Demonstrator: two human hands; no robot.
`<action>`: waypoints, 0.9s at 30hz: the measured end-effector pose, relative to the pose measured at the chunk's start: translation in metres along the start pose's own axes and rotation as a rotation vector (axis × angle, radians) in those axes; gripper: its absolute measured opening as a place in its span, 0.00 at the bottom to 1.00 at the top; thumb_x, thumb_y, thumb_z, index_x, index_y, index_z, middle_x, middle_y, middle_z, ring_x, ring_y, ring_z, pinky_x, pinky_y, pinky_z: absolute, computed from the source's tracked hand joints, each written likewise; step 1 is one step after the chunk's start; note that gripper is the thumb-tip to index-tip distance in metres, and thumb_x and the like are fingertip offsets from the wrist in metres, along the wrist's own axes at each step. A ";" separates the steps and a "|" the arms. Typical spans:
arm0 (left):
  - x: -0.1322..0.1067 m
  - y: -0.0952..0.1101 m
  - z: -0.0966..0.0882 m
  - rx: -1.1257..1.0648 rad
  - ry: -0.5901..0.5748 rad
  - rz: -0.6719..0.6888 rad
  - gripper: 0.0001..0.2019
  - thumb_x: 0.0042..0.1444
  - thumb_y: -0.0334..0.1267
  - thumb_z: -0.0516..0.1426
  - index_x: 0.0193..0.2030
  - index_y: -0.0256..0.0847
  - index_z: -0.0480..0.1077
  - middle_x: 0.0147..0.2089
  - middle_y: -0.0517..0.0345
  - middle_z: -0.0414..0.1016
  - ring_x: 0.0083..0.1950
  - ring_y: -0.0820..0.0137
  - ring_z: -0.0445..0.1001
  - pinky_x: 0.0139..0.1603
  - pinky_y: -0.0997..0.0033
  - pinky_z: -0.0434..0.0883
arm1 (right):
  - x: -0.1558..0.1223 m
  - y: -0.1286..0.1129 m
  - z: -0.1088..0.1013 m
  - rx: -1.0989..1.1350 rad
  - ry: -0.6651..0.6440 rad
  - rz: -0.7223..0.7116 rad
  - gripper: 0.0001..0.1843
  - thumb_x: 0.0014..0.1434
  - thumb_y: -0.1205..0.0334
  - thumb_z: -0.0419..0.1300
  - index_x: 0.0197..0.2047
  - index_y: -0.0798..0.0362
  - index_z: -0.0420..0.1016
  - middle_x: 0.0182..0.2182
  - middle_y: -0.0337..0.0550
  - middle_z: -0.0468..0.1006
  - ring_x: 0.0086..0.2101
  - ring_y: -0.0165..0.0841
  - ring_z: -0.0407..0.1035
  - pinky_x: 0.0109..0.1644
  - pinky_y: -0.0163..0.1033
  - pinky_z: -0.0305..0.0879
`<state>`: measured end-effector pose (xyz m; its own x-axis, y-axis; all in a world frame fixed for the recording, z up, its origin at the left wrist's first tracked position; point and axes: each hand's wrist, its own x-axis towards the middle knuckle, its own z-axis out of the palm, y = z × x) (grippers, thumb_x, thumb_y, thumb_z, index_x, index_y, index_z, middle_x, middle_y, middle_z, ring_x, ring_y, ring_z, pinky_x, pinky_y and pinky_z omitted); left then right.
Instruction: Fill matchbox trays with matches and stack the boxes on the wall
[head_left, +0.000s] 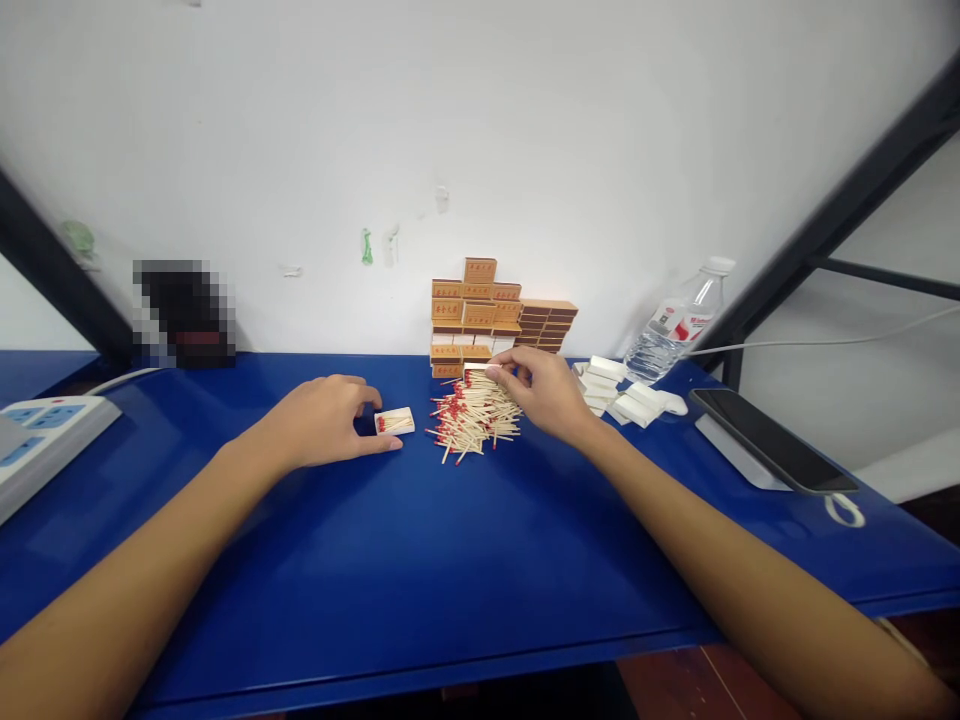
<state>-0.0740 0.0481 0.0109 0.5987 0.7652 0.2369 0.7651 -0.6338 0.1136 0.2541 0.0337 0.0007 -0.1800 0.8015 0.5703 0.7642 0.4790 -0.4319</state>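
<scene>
Match tray (pixel 406 426), small and white with a few red-tipped sticks inside, lies on the blue surface (pixel 450 570) just left of the frame's centre. Its long axis runs nearly left to right, match heads toward the left end. The left hand (pixel 322 425) is much the nearer: the tray lies immediately to its right, its left end within the gap between thumb and forefinger. That hand is partly spread, thumb along the tray's lower side and fingers curled above; whether either touches cannot be told. Its forearm comes up from the lower left.

Right of the tray, a short bare gap away, is the loose heap of matches (pixel 472 415), most heads pointing left. The right hand (pixel 551 395) reaches over its upper right edge from the lower right, thumb and forefinger close together beside a white box edge (pixel 474 367); whether they grip it is unclear.
</scene>
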 end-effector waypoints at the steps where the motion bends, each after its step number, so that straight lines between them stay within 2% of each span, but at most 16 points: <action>1: 0.000 -0.001 -0.001 0.003 -0.020 0.006 0.25 0.51 0.68 0.64 0.40 0.48 0.82 0.34 0.53 0.79 0.33 0.62 0.75 0.29 0.66 0.61 | -0.001 0.001 0.000 -0.013 -0.008 -0.029 0.12 0.69 0.53 0.61 0.41 0.51 0.81 0.31 0.43 0.81 0.29 0.34 0.68 0.35 0.40 0.60; 4: 0.000 -0.002 -0.002 0.008 -0.056 0.014 0.24 0.53 0.66 0.64 0.41 0.48 0.81 0.36 0.54 0.79 0.33 0.63 0.75 0.32 0.66 0.64 | -0.003 0.002 0.000 -0.043 -0.020 -0.098 0.11 0.70 0.55 0.60 0.42 0.52 0.80 0.32 0.43 0.80 0.30 0.34 0.69 0.36 0.40 0.60; 9: 0.001 0.001 -0.002 -0.067 -0.048 0.020 0.16 0.52 0.56 0.66 0.39 0.47 0.81 0.35 0.56 0.78 0.33 0.66 0.73 0.33 0.66 0.65 | -0.008 0.001 -0.003 -0.081 -0.021 -0.132 0.10 0.71 0.56 0.60 0.46 0.51 0.80 0.34 0.44 0.81 0.31 0.34 0.70 0.38 0.40 0.63; 14: 0.001 0.001 -0.001 -0.099 -0.061 0.023 0.11 0.53 0.50 0.64 0.37 0.47 0.80 0.35 0.58 0.78 0.33 0.66 0.73 0.33 0.67 0.66 | -0.013 -0.002 -0.006 -0.153 -0.031 -0.204 0.12 0.72 0.54 0.59 0.48 0.50 0.80 0.38 0.46 0.82 0.33 0.36 0.73 0.39 0.42 0.65; 22: 0.003 0.004 0.003 -0.164 -0.029 0.029 0.11 0.54 0.48 0.63 0.37 0.45 0.81 0.32 0.59 0.79 0.31 0.69 0.74 0.31 0.70 0.69 | -0.015 -0.007 -0.008 -0.138 0.010 -0.315 0.14 0.74 0.53 0.57 0.50 0.48 0.82 0.43 0.48 0.84 0.44 0.40 0.77 0.50 0.46 0.71; 27: 0.002 0.008 0.002 -0.190 -0.010 -0.015 0.11 0.56 0.47 0.63 0.41 0.46 0.81 0.29 0.62 0.78 0.28 0.70 0.74 0.29 0.72 0.68 | -0.015 -0.008 -0.010 -0.106 0.095 -0.301 0.14 0.73 0.53 0.58 0.49 0.49 0.83 0.40 0.49 0.84 0.41 0.40 0.76 0.48 0.46 0.71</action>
<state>-0.0663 0.0444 0.0102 0.5911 0.7749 0.2240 0.7156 -0.6319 0.2977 0.2564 0.0145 0.0029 -0.3528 0.5900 0.7263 0.7464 0.6455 -0.1618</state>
